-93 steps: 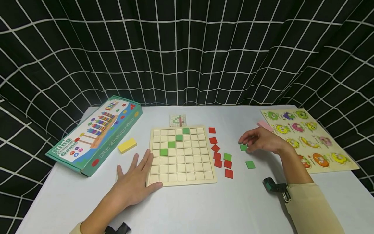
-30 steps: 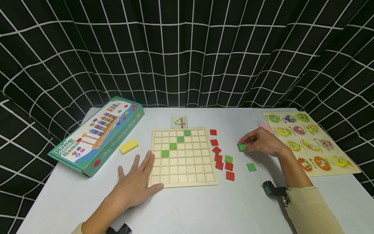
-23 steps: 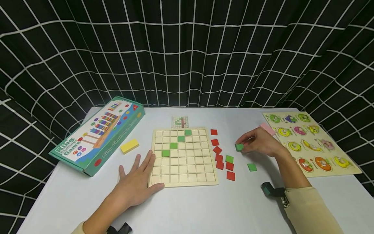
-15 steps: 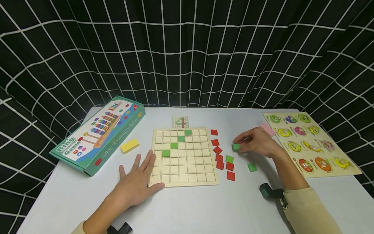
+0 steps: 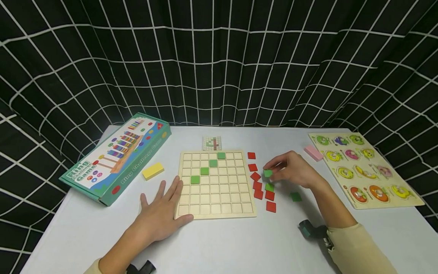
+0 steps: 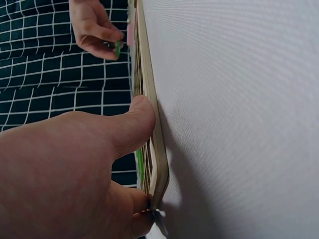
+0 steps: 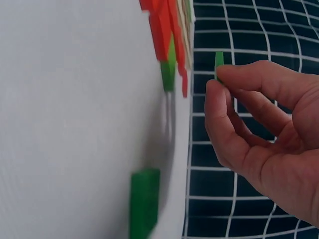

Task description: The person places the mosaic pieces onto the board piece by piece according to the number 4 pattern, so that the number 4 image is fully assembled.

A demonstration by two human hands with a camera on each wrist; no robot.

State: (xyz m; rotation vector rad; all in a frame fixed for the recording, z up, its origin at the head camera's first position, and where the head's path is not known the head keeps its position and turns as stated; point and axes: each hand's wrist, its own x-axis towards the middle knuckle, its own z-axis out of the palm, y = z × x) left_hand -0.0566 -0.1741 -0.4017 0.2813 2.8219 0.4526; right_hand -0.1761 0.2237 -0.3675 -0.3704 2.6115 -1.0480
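Observation:
My right hand (image 5: 291, 169) pinches a green square tile (image 5: 268, 173) between thumb and fingertip, held above the table in the right wrist view. Below it lie a loose green tile (image 5: 270, 187) and several red tiles (image 5: 271, 206), right of the wooden grid board (image 5: 219, 198). Another green tile (image 5: 295, 196) lies under the right forearm's near side. My left hand (image 5: 157, 217) rests with spread, straight fingers at the board's left edge, its thumb on the near corner. Several green tiles (image 5: 204, 171) sit in a diagonal of the board's cells.
A small pattern card (image 5: 212, 143) lies behind the board. At left are a game box (image 5: 116, 158) and a yellow block (image 5: 153, 171). On the right lie a pink block (image 5: 313, 153) and a board with fruit pictures (image 5: 364, 167). A grid-patterned dark curtain stands behind the table.
My right hand has picked up a green tile from the table and carried it left toward the red tiles. The left hand stays at the board's edge.

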